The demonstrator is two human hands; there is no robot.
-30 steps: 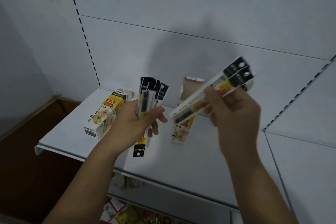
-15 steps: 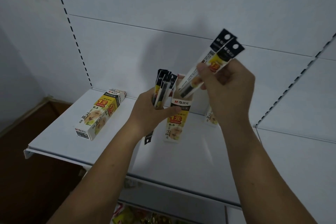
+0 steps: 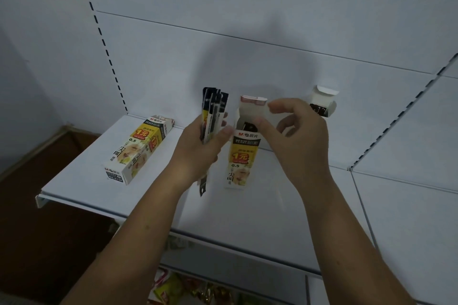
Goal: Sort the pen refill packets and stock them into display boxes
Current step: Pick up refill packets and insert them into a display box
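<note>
My left hand (image 3: 198,151) grips a bunch of black-and-yellow refill packets (image 3: 213,111), held upright just left of an open display box (image 3: 241,161) that stands on the white shelf (image 3: 247,218). Black packet tops (image 3: 249,126) show inside the box's mouth. My right hand (image 3: 302,141) hovers at that opening with loosely curled fingers. Its thumb touches the box's front rim by the packet tops, and its index finger lies near the raised flap. I see nothing held in it.
A second yellow-and-white display box (image 3: 138,148) lies on its side at the shelf's left. A third open box (image 3: 324,101) stands at the back right, partly behind my right hand. Colourful packaged goods (image 3: 193,290) fill the shelf below. White back panels rise behind.
My right hand came down from above the box, and the two packets it held are now inside the box. My left hand stayed beside the box with its bunch.
</note>
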